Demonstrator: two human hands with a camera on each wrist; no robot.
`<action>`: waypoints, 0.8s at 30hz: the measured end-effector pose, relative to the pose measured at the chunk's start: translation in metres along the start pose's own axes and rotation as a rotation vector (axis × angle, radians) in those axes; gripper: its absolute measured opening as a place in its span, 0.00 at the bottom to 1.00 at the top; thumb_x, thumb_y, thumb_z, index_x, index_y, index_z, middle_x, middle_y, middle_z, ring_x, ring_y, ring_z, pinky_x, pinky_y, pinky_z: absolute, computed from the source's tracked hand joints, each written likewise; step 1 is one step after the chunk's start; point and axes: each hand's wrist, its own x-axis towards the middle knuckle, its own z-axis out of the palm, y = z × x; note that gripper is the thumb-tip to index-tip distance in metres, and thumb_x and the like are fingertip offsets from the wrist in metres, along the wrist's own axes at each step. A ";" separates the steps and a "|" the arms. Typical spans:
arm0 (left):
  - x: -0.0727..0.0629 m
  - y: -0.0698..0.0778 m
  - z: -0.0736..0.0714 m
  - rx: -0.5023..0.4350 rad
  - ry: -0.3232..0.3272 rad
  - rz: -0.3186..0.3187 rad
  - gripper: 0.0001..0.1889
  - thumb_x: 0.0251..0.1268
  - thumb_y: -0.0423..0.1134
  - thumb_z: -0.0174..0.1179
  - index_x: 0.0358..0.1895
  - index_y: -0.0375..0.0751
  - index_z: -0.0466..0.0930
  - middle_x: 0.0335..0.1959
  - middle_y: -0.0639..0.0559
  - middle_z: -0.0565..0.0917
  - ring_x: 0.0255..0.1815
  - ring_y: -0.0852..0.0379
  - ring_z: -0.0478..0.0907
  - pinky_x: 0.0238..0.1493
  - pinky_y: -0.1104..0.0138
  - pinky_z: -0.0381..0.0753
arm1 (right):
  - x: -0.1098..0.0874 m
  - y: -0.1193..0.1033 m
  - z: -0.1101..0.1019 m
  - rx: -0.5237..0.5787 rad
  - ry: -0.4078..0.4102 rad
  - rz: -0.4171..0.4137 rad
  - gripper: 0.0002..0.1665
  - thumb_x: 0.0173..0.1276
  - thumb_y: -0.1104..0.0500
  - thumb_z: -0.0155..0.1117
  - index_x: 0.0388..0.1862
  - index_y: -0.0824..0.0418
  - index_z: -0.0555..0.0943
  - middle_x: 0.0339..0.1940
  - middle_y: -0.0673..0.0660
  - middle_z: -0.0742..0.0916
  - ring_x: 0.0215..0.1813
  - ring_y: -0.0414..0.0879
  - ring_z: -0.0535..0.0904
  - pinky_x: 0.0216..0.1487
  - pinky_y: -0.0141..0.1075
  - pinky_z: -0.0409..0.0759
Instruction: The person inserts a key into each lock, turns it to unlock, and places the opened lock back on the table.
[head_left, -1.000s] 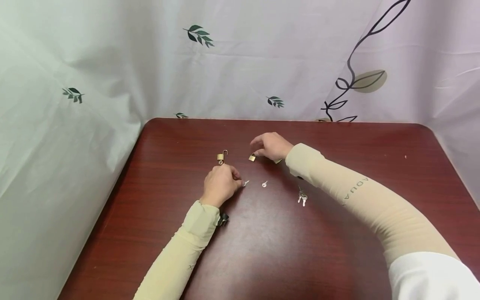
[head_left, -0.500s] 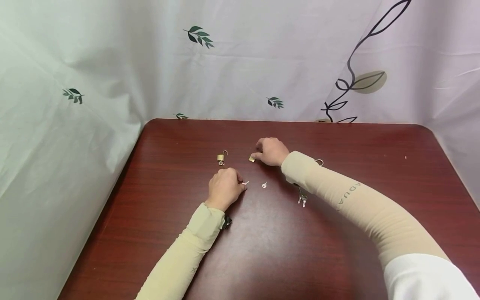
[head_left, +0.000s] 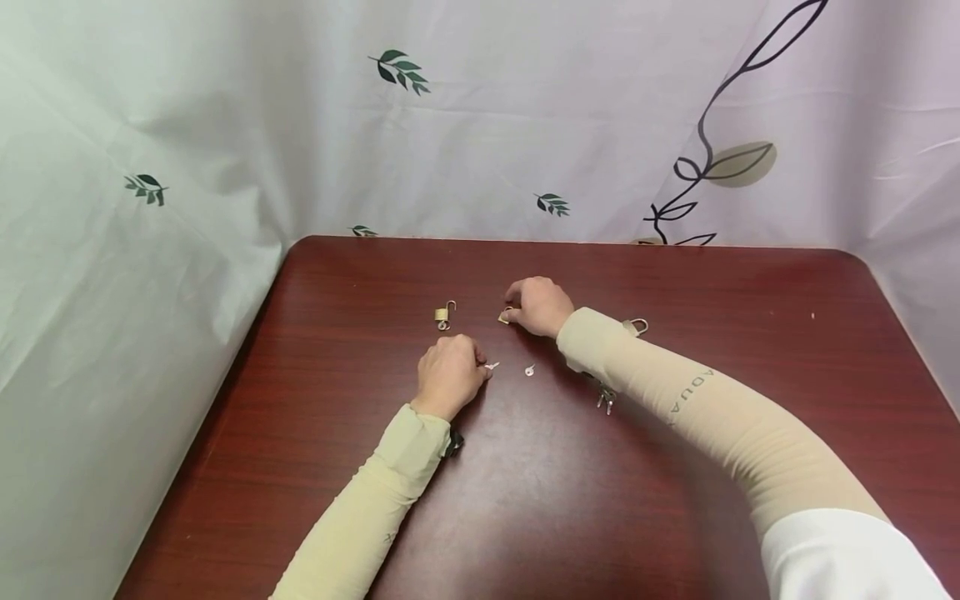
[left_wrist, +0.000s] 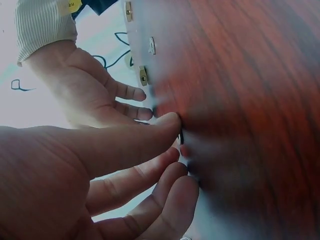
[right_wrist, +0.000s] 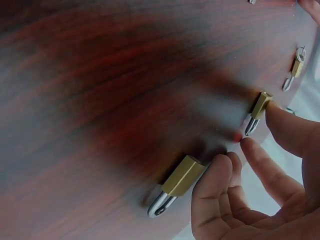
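My left hand [head_left: 451, 377] pinches a small silver key [head_left: 491, 365] between thumb and fingers, low over the table. In the left wrist view the thumb and fingers mostly hide this key. My right hand [head_left: 542, 306] holds a small brass padlock [right_wrist: 261, 106]; its thumb presses the body and a fingertip lies by the shackle. Under the curled fingers in the right wrist view lies a bigger brass padlock [right_wrist: 182, 177]. Farther left, an open padlock [head_left: 442, 315] has a key in it. A loose key [head_left: 529, 370] lies between the hands.
A bunch of keys [head_left: 605, 402] lies below the right forearm. Another padlock [head_left: 635, 327] shows partly behind the right sleeve [head_left: 600, 342]. A dark red wooden table [head_left: 525, 500] carries everything, with a white patterned curtain [head_left: 465, 125] behind it.
The right hand has come down and nearer, onto the small padlock, which is now tilted. The padlock behind the right sleeve has come into view. The left hand has shifted slightly right.
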 end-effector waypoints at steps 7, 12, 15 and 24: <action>0.001 0.000 0.001 -0.008 -0.024 -0.008 0.03 0.53 0.41 0.76 0.30 0.54 0.90 0.30 0.57 0.88 0.34 0.49 0.86 0.34 0.53 0.82 | 0.000 -0.002 0.002 0.006 -0.019 0.005 0.14 0.69 0.52 0.70 0.49 0.57 0.86 0.48 0.56 0.88 0.51 0.53 0.82 0.53 0.46 0.78; 0.002 0.001 0.001 -0.008 -0.027 0.001 0.03 0.53 0.40 0.76 0.28 0.54 0.91 0.30 0.56 0.88 0.34 0.48 0.86 0.33 0.53 0.82 | 0.001 -0.003 0.001 0.007 -0.023 0.010 0.11 0.69 0.53 0.70 0.45 0.57 0.86 0.45 0.56 0.87 0.49 0.53 0.82 0.52 0.46 0.78; 0.002 0.001 0.001 0.007 -0.027 0.009 0.05 0.52 0.39 0.76 0.24 0.54 0.89 0.27 0.56 0.87 0.32 0.48 0.86 0.32 0.53 0.82 | 0.001 -0.003 0.002 0.013 -0.023 0.017 0.11 0.69 0.53 0.70 0.44 0.57 0.85 0.41 0.55 0.86 0.45 0.52 0.82 0.50 0.45 0.78; 0.006 0.003 -0.002 0.094 -0.106 0.022 0.14 0.58 0.42 0.73 0.17 0.49 0.82 0.27 0.48 0.87 0.32 0.44 0.86 0.32 0.51 0.82 | 0.001 -0.001 0.004 0.036 0.001 0.014 0.12 0.66 0.53 0.73 0.40 0.59 0.82 0.33 0.54 0.83 0.40 0.51 0.80 0.46 0.44 0.77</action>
